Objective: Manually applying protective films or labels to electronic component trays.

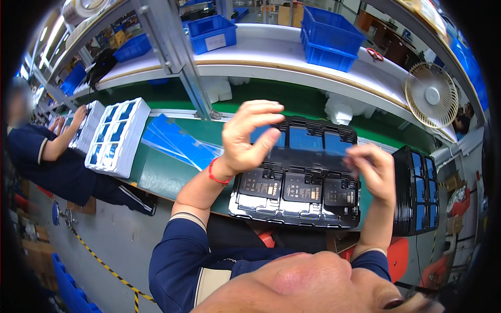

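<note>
In front of me on the green bench lies a black plastic tray (245,203) with two rows of compartments. Flat, printed black rectangular packs (302,188), like phone batteries, fill the near row; the far row shows blue-faced pieces (305,140). My left hand (248,138), a red cord at its wrist, hovers over the tray's far left corner, fingers apart and holding nothing visible. Above the right side is my right hand (373,169), its fingers curled together and blurred at the tips. Whatever they pinch, if anything, I cannot make out.
Blue sheets (177,141) lie fanned left of the tray, beyond them a stack of white trays (117,138). Black trays (417,190) are stacked at right. A shelf holds blue bins (331,39); a fan (431,95) hangs right. A co-worker (47,151) works at far left.
</note>
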`<state>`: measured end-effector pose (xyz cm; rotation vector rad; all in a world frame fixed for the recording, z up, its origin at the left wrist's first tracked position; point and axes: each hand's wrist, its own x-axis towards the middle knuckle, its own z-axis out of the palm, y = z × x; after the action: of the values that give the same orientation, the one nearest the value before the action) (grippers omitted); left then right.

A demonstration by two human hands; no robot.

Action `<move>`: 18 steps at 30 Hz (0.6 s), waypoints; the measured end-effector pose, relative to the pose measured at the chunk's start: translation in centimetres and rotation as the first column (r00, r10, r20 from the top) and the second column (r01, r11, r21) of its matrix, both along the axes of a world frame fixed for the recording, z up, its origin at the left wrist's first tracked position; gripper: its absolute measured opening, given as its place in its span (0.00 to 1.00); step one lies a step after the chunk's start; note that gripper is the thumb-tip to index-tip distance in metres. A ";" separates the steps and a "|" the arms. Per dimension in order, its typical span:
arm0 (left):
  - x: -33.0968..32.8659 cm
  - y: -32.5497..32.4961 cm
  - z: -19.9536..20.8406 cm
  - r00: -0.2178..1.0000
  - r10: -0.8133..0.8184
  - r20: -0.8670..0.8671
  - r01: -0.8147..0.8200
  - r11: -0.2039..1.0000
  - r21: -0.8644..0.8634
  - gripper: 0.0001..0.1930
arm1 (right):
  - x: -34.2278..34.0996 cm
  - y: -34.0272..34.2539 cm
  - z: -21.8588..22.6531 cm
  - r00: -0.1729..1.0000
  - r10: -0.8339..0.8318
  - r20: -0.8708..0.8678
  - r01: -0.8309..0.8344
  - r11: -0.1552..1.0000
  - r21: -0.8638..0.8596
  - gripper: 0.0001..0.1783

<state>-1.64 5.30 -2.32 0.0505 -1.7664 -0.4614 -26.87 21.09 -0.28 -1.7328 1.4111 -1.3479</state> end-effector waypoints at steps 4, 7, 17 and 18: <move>-0.3 -0.6 -1.1 0.991 0.078 -0.104 -0.064 0.989 0.136 0.07 | -7.4 11.7 -5.8 0.917 -0.171 0.359 0.153 0.985 0.079 0.04; -1.4 -1.5 -1.6 0.984 0.168 -0.055 -0.161 0.981 0.109 0.06 | -11.8 21.0 -11.9 0.795 -0.360 0.489 0.283 0.932 0.227 0.09; 6.6 -6.4 -11.7 0.551 0.636 0.539 -0.803 0.580 0.137 0.22 | -15.8 35.1 -38.1 -0.212 -0.815 0.539 0.482 0.392 0.783 0.09; 10.2 -7.6 -14.1 0.390 0.698 0.600 -0.864 0.503 -0.024 0.27 | -15.9 33.3 -39.9 -0.311 -0.842 0.441 0.458 0.274 0.846 0.09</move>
<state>8.52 -2.27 -16.42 1.3501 -1.9397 0.0507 -42.81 54.41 -40.18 0.7257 1.6195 -1.9107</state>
